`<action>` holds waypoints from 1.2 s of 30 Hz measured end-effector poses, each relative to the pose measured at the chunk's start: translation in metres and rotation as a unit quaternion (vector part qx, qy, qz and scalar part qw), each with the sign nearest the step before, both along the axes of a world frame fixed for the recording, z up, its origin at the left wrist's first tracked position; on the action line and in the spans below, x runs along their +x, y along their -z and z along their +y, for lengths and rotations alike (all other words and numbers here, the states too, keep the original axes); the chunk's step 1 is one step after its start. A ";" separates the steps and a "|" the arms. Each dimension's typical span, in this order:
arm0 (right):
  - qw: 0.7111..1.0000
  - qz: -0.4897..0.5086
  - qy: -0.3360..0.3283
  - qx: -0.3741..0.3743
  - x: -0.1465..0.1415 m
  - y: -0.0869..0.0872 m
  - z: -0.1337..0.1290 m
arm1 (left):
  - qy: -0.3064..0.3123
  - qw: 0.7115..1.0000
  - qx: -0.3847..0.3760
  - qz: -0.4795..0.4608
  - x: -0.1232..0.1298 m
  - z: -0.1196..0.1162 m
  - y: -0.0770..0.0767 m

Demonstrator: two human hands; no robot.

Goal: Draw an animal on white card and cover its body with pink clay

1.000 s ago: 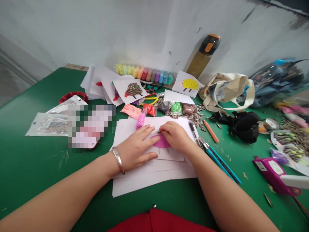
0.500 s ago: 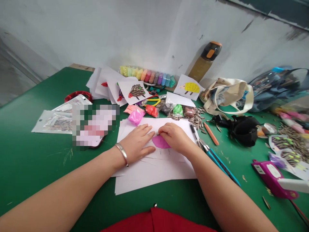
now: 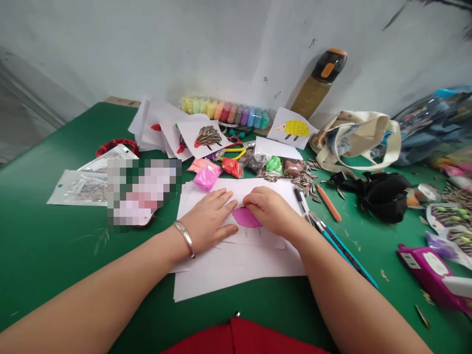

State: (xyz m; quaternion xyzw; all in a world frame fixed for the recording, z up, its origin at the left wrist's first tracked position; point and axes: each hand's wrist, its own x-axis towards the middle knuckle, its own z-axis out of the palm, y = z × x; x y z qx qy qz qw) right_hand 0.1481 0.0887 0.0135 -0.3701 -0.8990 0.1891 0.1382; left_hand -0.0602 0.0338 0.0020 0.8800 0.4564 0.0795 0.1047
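White paper sheets [image 3: 236, 265] lie stacked in front of me on the green table. On the top one is a flat magenta clay shape [image 3: 245, 218] with thin drawn legs below it. My left hand [image 3: 208, 216], a silver bangle on its wrist, rests with fingers spread on the paper, left of the shape. My right hand [image 3: 267, 209] is closed, thumb and fingers pinched together at the shape's upper right edge; whatever is between the fingertips is hidden. A pink clay packet [image 3: 207, 177] sits beyond my left fingers, beside a red one [image 3: 232, 167].
Sunflower seeds [image 3: 306, 177], a pen [image 3: 301, 202], an orange stick [image 3: 329, 202] and a blue cutter [image 3: 350, 258] lie to the right. Farther right are a magenta glue gun [image 3: 424, 270] and a cloth bag [image 3: 354, 137]. A phone [image 3: 143, 196] lies left; a bottle [image 3: 313, 93] stands behind.
The view has shifted slightly, so objects on the right sit farther right. Both hands keep nearly the same places and poses on the paper.
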 end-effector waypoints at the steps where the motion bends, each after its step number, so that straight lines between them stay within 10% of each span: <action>1: 1.000 0.001 0.003 0.001 -0.001 0.000 0.000 | 0.000 1.000 0.000 0.001 0.000 0.000 0.000; 36: 0.998 0.022 -0.054 0.021 -0.014 0.000 -0.004 | -0.010 1.000 -0.022 -0.017 0.001 0.001 -0.001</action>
